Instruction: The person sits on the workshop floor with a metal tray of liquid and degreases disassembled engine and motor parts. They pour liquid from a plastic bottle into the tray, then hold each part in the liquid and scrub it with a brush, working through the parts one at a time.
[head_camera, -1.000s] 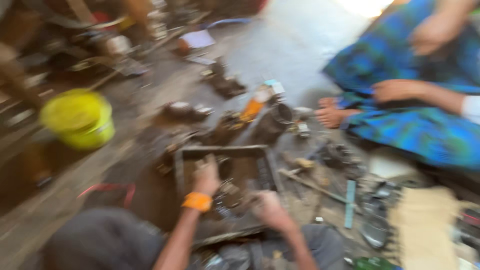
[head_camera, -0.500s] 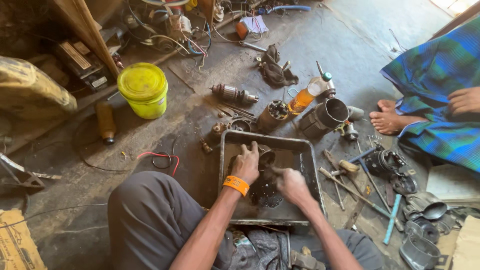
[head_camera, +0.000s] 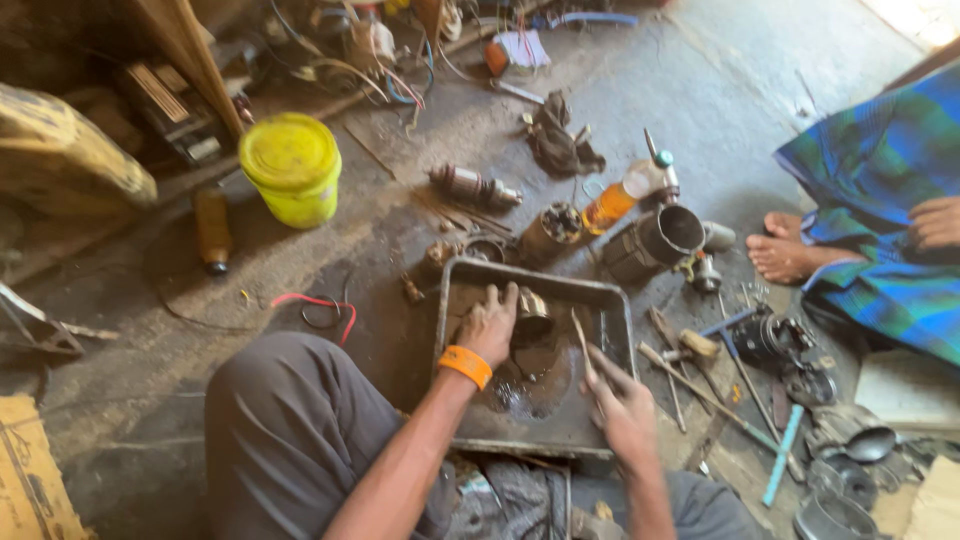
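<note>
Hands are working inside the metal tray on the floor. I'm gripping a small metal cylinder with my left hand. My right hand is pinching a thin stick.

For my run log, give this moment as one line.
left hand: on metal cylinder | right hand: holds thin stick | both over oily metal tray | yellow bucket: beyond

A bright yellow bucket with a yellow lid sits on grey, oil-stained floor. Right of the bucket, a dark grey metal tray holds black oily liquid. An orange wristband circles the left wrist. Far right of the bucket, blue-and-green checked cloth.
</note>
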